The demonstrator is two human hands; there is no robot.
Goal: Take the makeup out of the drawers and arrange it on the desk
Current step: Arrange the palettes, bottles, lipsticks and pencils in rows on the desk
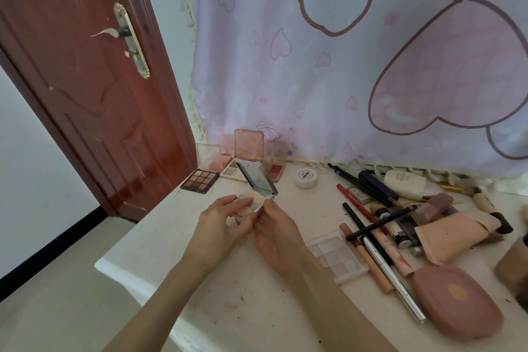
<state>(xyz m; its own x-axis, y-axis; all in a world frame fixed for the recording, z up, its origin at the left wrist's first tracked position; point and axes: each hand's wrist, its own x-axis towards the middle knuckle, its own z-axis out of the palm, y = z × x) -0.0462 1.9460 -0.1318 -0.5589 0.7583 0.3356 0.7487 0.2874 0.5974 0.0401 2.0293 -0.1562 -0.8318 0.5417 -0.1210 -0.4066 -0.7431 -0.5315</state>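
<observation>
Makeup, one lot, most of it already out on the desk (243,280); the drawers are not in view, so what remains inside cannot be told. Far left corner, in a tidy group against the curtain (328,80): a brown eyeshadow palette (200,180) lying flat, and just beside it several pink-lidded palettes (249,148) propped open. Near them, a small white jar (306,177). Right side, a loose heap, pieces crossing and touching: red pencil (357,203), black pencils, a silver pen (393,277), a white bottle (405,180) on its side, a pale pastel palette (337,256), a peach pouch (454,234), a pink oval case (457,298) nearest the viewer. By my judgement the left group is arranged and the right heap is still to be sorted. Item in hand: a small mirrored compact (258,186), open, lid tilted up and back, base low over the desk just in front of the arranged group. The left hand (225,223) grips the base from the left, fingers curled over its pad; the right hand (274,231) pinches the base's right edge near the hinge. The compact sits at the fingertips of both hands, well forward of the palms.
</observation>
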